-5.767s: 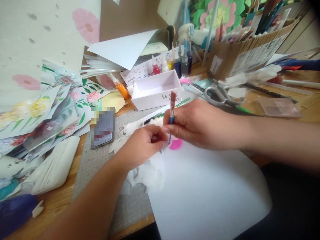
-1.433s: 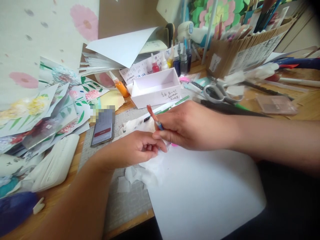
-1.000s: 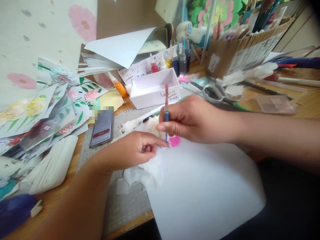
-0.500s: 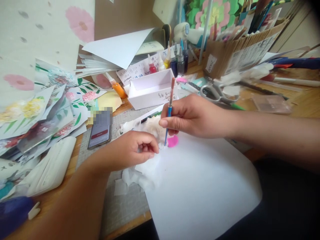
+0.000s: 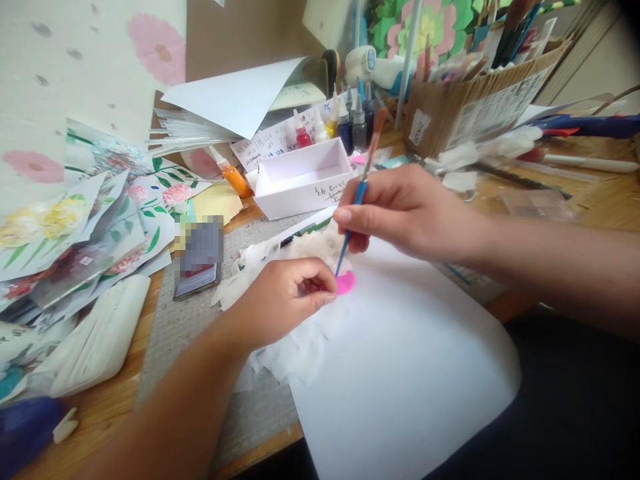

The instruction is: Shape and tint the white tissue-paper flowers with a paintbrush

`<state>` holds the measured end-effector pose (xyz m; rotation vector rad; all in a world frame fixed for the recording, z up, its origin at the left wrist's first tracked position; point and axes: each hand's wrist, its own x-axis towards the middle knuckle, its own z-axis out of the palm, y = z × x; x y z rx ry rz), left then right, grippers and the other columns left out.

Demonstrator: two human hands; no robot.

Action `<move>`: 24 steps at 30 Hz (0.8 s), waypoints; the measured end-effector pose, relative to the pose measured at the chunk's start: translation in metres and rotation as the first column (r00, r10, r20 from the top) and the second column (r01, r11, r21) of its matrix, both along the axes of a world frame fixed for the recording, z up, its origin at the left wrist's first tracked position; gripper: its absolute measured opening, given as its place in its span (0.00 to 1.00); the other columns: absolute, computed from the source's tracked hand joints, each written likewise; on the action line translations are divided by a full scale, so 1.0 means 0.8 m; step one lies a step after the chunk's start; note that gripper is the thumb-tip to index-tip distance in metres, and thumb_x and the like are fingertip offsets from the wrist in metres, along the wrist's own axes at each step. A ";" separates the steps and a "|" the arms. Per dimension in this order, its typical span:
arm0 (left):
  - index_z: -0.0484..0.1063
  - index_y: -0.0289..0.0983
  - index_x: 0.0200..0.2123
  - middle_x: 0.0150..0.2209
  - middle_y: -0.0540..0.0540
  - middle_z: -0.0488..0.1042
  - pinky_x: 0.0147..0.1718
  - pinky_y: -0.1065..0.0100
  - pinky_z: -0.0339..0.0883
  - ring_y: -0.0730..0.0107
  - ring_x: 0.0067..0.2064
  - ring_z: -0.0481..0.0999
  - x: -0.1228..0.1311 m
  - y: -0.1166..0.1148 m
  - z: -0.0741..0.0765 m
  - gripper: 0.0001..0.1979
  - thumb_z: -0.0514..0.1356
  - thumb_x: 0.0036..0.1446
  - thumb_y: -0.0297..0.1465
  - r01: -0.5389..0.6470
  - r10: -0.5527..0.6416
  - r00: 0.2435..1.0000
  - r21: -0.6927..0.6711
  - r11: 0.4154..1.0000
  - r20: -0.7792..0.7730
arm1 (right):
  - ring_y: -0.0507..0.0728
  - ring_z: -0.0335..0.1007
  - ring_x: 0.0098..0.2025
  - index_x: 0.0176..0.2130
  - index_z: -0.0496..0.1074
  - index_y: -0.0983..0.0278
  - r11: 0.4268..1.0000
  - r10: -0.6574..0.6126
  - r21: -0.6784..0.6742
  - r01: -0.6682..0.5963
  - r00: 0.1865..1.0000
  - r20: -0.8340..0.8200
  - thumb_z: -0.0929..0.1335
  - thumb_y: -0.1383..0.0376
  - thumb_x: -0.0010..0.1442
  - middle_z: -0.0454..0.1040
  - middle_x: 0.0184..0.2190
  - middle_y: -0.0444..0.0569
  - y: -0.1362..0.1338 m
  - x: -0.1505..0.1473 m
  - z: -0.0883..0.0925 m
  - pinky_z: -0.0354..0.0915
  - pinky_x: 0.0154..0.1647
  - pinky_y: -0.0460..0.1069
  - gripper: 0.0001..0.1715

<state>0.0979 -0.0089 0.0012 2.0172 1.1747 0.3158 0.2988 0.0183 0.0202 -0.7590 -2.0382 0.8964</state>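
My right hand (image 5: 400, 210) pinches a thin blue-handled paintbrush (image 5: 356, 200), tilted, with its tip down at a small pink paper piece (image 5: 345, 283). My left hand (image 5: 283, 300) is curled closed, thumb and fingers pinching the left edge of that pink piece, on top of crumpled white tissue (image 5: 300, 343). Both rest over the upper left corner of a large white sheet (image 5: 405, 373).
A white open box (image 5: 303, 179) stands just behind the hands, with several paint bottles (image 5: 345, 123) behind it. A phone (image 5: 199, 257) lies to the left on a grey mat (image 5: 200, 333). Flower prints (image 5: 85, 227) pile at left; a cardboard box of tools (image 5: 480, 87) stands at back right.
The brush swung from lying low to upright, and now leans right with its tip on the pink piece. My left hand shifted slightly right to pinch the pink piece.
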 end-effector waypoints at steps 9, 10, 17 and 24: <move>0.70 0.37 0.29 0.31 0.50 0.74 0.34 0.68 0.66 0.68 0.35 0.73 0.007 0.000 -0.009 0.04 0.59 0.52 0.31 -0.118 0.121 0.988 -0.034 0.992 0.100 | 0.46 0.65 0.27 0.28 0.68 0.68 0.956 0.233 0.151 -0.251 0.964 0.125 0.63 0.66 0.62 0.71 0.24 0.43 -0.016 0.007 0.005 0.61 0.28 0.41 0.12; 0.70 0.37 0.29 0.30 0.51 0.74 0.34 0.68 0.66 0.68 0.35 0.73 0.006 0.000 -0.009 0.04 0.59 0.52 0.31 -0.121 0.123 0.988 -0.027 0.992 0.097 | 0.46 0.65 0.27 0.28 0.68 0.68 0.951 0.230 0.174 -0.255 0.961 0.151 0.63 0.67 0.61 0.71 0.24 0.43 -0.016 0.006 0.004 0.61 0.29 0.41 0.11; 0.70 0.37 0.30 0.29 0.52 0.73 0.31 0.69 0.65 0.68 0.33 0.72 0.005 0.001 -0.009 0.05 0.60 0.51 0.33 -0.170 0.173 0.981 -0.036 0.985 0.089 | 0.47 0.63 0.26 0.30 0.70 0.69 0.939 0.198 0.232 -0.255 0.950 0.242 0.63 0.67 0.61 0.71 0.24 0.44 -0.013 0.004 -0.001 0.59 0.30 0.42 0.10; 0.69 0.37 0.28 0.28 0.52 0.72 0.29 0.69 0.64 0.69 0.31 0.72 0.006 0.000 -0.013 0.08 0.61 0.50 0.36 -0.203 0.210 0.969 -0.069 0.977 0.128 | 0.48 0.63 0.26 0.29 0.69 0.68 0.923 0.164 0.285 -0.257 0.935 0.313 0.62 0.66 0.62 0.71 0.24 0.44 -0.013 0.002 -0.003 0.58 0.32 0.44 0.12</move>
